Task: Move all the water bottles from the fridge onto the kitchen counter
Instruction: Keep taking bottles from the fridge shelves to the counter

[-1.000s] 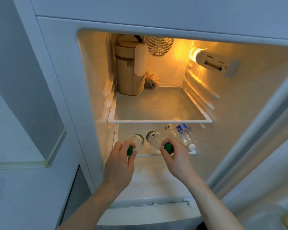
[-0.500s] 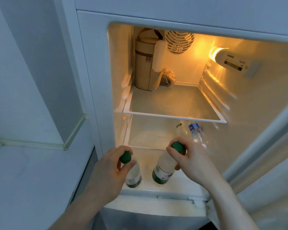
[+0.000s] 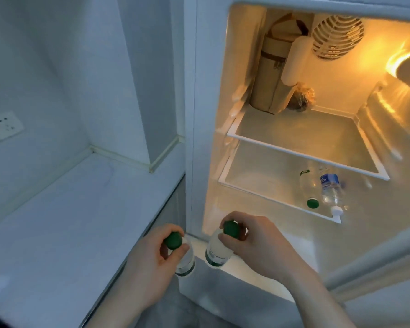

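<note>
Far left: white wall (image 3: 45, 67) with a wall socket plate (image 3: 3, 127) mounted on it. Below it, white kitchen counter (image 3: 69, 221) running into a corner, a boxed-in wall column (image 3: 152, 91) at the back. Cool dim light on this side.

Left hand (image 3: 152, 259) closed around the green cap and neck of a clear water bottle (image 3: 186, 262), hanging upright over the gap between counter edge and fridge frame (image 3: 194, 114). Not touching the counter as far as I can tell.

Right hand (image 3: 258, 245) pinching the green cap of a second water bottle (image 3: 217, 252), upright, just inside the fridge's front lip, just beside the first bottle.

Fridge interior lit warm yellow. Upper glass shelf (image 3: 305, 138): tan zippered bag (image 3: 270, 74) back left, dark wrapped bundle (image 3: 301, 100) beside it. Round fan grille (image 3: 337, 36) on the back wall, lamp (image 3: 405, 65) on the right wall.

Lower glass shelf (image 3: 258, 181): two bottles lying on their sides, caps toward the front, touching or nearly so. A green-capped bottle (image 3: 308, 188), then a blue-label bottle with a white cap (image 3: 330, 192) to its right.
</note>
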A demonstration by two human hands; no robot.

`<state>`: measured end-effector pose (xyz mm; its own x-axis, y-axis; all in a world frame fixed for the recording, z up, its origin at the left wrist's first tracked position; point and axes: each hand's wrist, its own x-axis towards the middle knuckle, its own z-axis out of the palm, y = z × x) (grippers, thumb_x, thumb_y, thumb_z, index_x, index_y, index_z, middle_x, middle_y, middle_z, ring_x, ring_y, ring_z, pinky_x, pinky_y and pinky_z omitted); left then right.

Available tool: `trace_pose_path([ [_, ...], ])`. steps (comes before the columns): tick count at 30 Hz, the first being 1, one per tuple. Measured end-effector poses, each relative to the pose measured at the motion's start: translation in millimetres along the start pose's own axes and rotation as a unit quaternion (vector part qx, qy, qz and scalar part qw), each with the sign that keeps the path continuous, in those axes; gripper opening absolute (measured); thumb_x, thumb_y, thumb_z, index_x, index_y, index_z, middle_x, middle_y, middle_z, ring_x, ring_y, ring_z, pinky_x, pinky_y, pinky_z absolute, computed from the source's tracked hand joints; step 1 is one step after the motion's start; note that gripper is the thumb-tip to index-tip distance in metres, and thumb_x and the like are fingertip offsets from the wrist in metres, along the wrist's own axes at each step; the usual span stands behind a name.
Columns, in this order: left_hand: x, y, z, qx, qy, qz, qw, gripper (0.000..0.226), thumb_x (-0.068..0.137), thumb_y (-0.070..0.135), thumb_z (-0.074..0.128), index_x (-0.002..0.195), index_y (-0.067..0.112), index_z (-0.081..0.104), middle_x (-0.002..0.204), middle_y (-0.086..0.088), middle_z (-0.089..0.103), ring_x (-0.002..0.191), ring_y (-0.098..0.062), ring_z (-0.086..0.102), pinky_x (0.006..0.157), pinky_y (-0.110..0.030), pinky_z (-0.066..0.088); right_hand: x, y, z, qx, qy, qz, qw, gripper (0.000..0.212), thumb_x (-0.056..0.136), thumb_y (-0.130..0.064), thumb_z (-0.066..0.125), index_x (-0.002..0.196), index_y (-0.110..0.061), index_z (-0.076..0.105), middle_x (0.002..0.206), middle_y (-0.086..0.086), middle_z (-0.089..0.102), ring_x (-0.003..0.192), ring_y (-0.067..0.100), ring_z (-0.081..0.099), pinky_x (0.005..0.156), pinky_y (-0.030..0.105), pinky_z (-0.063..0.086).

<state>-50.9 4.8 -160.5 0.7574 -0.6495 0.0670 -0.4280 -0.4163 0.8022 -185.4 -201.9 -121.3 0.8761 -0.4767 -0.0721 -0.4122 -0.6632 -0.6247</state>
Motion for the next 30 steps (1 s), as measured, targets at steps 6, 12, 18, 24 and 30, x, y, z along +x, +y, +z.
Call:
trace_pose_path([
  [6,-79.2,-0.5,-15.7,0.007,0.106,-0.057,0.993,0.020,0.089,0.033,0.076,0.099,0.042,0.062,0.082,0.008,0.060,0.069,-0.017,0.053,0.065,-0.032,0.048,-15.5,-25.4,14.1,0.013,-0.071,-0.090,0.993,0.010,0.093,-0.049,0.067,0.098,-0.042,0.062,0.087,-0.008,0.070,0.075,0.012,0.068,0.075,0.037,0.058],
  [12,-158.5,-3.0,-21.5,0.031,0.184,-0.114,0.976,0.017,0.089,0.032,0.076,0.098,0.039,0.063,0.082,0.013,0.058,0.067,-0.014,0.050,0.059,-0.020,0.042,-47.5,-47.1,40.8,0.030,-0.143,-0.169,0.975,0.009,0.092,-0.043,0.067,0.096,-0.035,0.066,0.074,-0.001,0.065,0.072,0.017,0.065,0.074,0.040,0.054],
  [18,-242.7,-3.9,-34.2,0.041,0.263,-0.190,0.945,0.017,0.088,0.033,0.077,0.097,0.039,0.063,0.069,0.007,0.052,0.061,-0.010,0.045,0.059,-0.022,0.040,-75.1,-80.9,80.2,0.015,-0.229,-0.248,0.941,0.016,0.091,-0.042,0.067,0.099,-0.029,0.066,0.072,0.004,0.065,0.067,0.020,0.061,0.072,0.039,0.053],
  [24,-308.5,-11.0,-47.4,0.056,0.329,-0.244,0.911,0.015,0.089,0.034,0.076,0.099,0.034,0.064,0.067,0.015,0.050,0.060,-0.010,0.043,0.058,-0.024,0.038,-99.1,-121.5,117.2,0.001,-0.284,-0.333,0.899,0.007,0.090,-0.038,0.068,0.094,-0.034,0.064,0.068,-0.004,0.063,0.063,0.012,0.054,0.065,0.031,0.048],
  [30,-376.3,-17.7,-67.0,0.047,0.408,-0.289,0.864,0.018,0.088,0.029,0.078,0.100,0.032,0.065,0.070,0.013,0.053,0.061,-0.009,0.043,0.057,-0.020,0.038,-129.2,-169.6,157.7,-0.009,-0.327,-0.399,0.857,0.009,0.089,-0.041,0.069,0.097,-0.038,0.066,0.069,-0.009,0.061,0.064,0.007,0.053,0.062,0.021,0.043],
])
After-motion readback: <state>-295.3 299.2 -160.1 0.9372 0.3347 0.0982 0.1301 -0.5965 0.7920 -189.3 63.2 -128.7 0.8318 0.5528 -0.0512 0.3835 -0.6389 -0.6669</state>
